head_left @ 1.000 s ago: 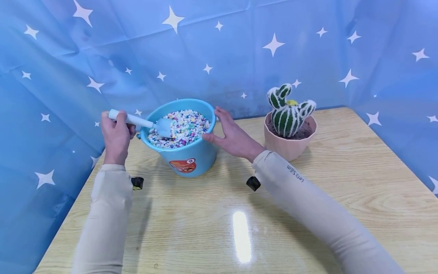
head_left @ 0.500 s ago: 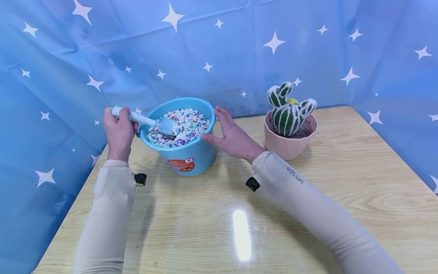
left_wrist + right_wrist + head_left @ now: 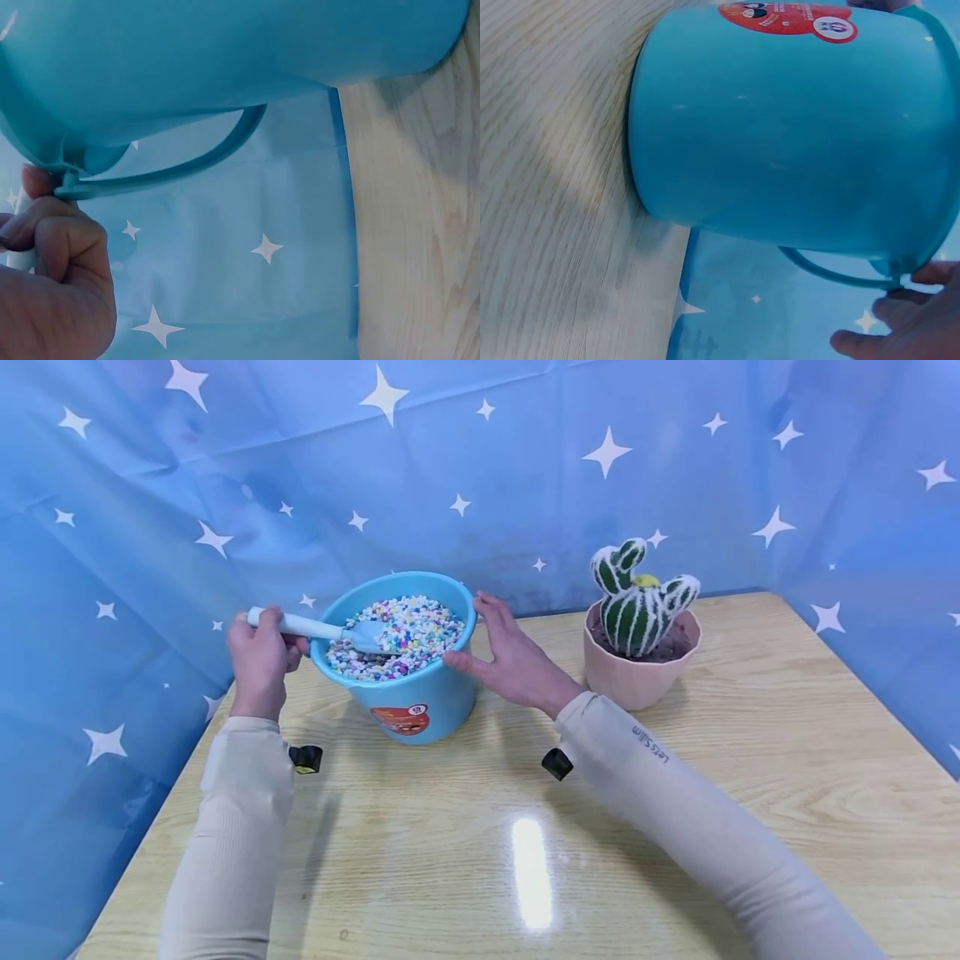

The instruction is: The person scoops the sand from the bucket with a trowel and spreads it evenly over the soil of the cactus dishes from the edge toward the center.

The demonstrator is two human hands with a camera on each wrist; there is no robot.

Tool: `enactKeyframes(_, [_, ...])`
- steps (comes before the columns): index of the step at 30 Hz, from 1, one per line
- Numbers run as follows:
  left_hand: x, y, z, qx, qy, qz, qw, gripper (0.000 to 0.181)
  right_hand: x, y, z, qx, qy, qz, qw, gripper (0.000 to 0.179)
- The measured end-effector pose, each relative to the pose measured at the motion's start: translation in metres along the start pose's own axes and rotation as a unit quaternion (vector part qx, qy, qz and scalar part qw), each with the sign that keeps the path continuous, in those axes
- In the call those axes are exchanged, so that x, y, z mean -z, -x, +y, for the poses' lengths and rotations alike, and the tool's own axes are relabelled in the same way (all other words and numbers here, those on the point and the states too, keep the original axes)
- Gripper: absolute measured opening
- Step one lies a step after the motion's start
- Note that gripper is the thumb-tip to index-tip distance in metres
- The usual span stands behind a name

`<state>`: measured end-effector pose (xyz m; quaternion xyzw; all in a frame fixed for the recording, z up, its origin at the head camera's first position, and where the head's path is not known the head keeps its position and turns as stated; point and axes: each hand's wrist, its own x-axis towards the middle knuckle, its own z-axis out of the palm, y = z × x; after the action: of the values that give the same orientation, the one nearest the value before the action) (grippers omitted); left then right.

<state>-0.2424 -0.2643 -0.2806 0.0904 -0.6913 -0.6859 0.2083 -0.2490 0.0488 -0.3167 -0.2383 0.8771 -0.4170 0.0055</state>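
Observation:
My left hand [image 3: 258, 664] grips the white handle of a small light-blue shovel [image 3: 367, 637] at the left of the head view. The shovel lies nearly level across the rim of a blue bucket [image 3: 442, 714], its blade among small multicoloured pebble-like pieces [image 3: 420, 618] and its tip covered by them. In the left wrist view, curled fingers [image 3: 71, 244] are right by the bucket's handle hinge. My right hand [image 3: 517, 664] is spread against the bucket's right side, thumb at the front rim and fingers extended toward the back.
A green toy cactus [image 3: 633, 618] stands in a pink pot [image 3: 630, 681] right of the bucket, behind my right forearm. The wooden table [image 3: 420, 860] meets a blue star-patterned cloth [image 3: 525, 468] at the back and sides. A red label [image 3: 405, 720] marks the bucket's front.
The shovel's handle first rose slightly, then dropped to a flatter angle, and its blade has slid deeper among the pieces. My right hand has stayed on the bucket.

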Motion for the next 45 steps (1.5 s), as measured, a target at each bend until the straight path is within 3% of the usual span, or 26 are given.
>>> enactKeyframes(21, [0.006,0.006,-0.003,0.008,0.099,-0.026,0.9947,0.026,0.001,0.0,0.0,-0.004,0.004,0.004,1.0,0.097])
enactKeyframes(27, [0.006,0.008,-0.004,0.001,0.127,-0.006,0.9919,0.037,0.0,0.0,0.0,-0.006,-0.001,0.001,1.0,0.099])
enactKeyframes(33, [0.002,0.009,-0.004,0.002,0.159,0.017,0.9872,0.036,0.001,0.001,0.001,-0.008,-0.014,0.006,0.9998,0.097])
enactKeyframes(41, [-0.001,0.014,-0.001,-0.003,0.176,0.023,0.984,0.032,0.006,0.007,0.001,-0.014,-0.03,0.001,0.9994,0.099])
enactKeyframes(45, [-0.003,0.017,0.005,0.004,0.18,0.021,0.9835,0.033,0.016,0.017,0.004,-0.032,-0.041,0.017,0.9985,0.099])
